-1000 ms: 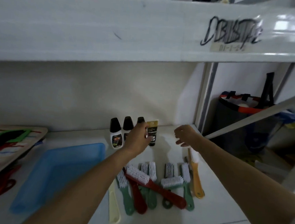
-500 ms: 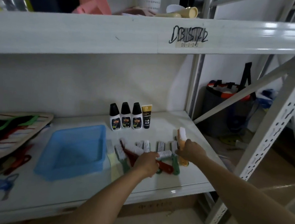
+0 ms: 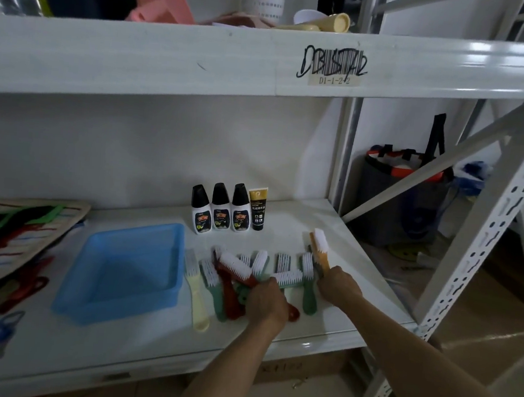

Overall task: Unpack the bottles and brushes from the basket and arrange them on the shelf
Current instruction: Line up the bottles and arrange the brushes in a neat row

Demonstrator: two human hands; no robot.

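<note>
My right hand grips orange brush, white bristles up; left hand closed over brush pile near shelf front edge.

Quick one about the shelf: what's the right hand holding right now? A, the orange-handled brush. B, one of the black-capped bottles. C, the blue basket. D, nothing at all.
A: the right hand is closed around the handle of the orange-handled brush, whose white bristles stick up past the fingers, while the bottles stand untouched at the back and the blue basket sits apart to the left.
</note>
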